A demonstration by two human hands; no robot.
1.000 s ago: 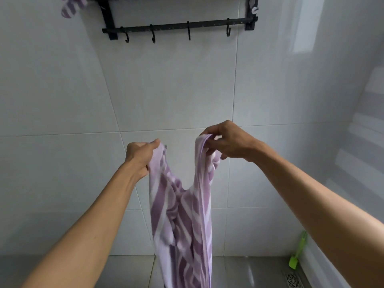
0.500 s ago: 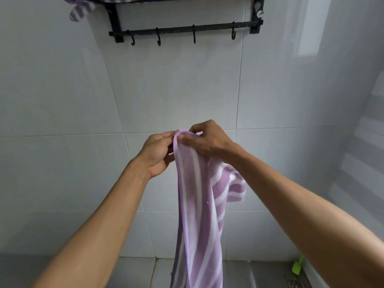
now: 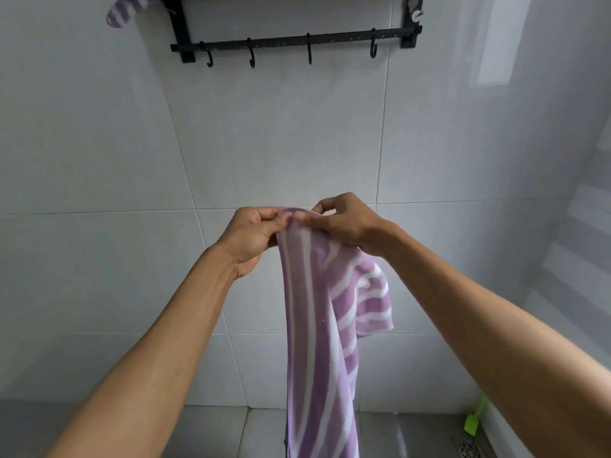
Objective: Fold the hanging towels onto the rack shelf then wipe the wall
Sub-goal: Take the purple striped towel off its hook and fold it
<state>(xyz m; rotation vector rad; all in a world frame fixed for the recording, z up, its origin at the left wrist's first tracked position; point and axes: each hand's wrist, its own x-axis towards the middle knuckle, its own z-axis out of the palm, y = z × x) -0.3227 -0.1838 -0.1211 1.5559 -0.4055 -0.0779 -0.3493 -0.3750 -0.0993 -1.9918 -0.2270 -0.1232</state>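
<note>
Right at the centre of the head view, both hands meet on the top edge of the purple-and-white striped towel [image 3: 317, 325]. Left hand [image 3: 253, 238] sits just left of centre, fingers curled in and pinching the folded top edge. Right hand [image 3: 344, 223] is touching it from the right, thumb and forefinger clamped on the same edge, the other fingers bent above. Towel hangs doubled from that grip, running straight down to the bottom edge of the frame, with a shorter flap sticking out on the right under the right wrist. Up top, the black rack [image 3: 297, 43] is fixed to the white tiled wall [image 3: 281, 133], four hooks on its bar. Upper left corner, another striped towel [image 3: 120, 11] pokes off the rack shelf. Lower right, a green brush [image 3: 474, 421] leans near a floor drain [image 3: 469, 448].
</note>
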